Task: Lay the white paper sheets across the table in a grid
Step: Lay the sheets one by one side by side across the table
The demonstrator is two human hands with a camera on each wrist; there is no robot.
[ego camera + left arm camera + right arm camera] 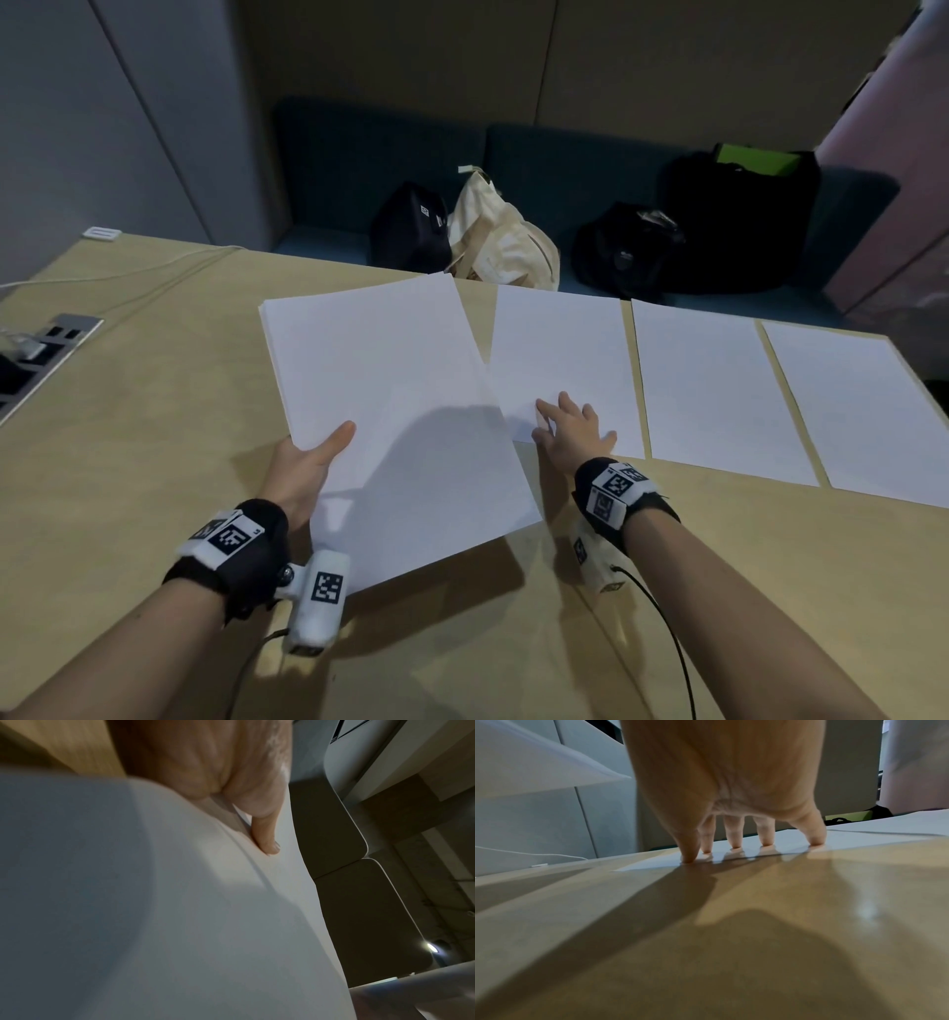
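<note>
My left hand (308, 462) holds a stack of white paper (390, 411) above the wooden table (154, 411), thumb on top and the fingers hidden beneath; the left wrist view shows the thumb (267, 835) pressing on the stack (180, 902). Three single sheets lie in a row along the far edge: one in the middle (560, 354), one right of it (714, 390), one at the far right (862, 416). My right hand (570, 426) rests spread on the near edge of the middle sheet; the right wrist view shows its straight fingertips (735, 843) pressing the sheet (795, 839) flat.
Beyond the table's far edge a dark bench carries black bags (729, 226) and a cream cloth bag (503, 241). A power socket panel (41, 360) and a white cable (154, 272) lie at the table's left. Bare tabletop stretches in front of the sheets.
</note>
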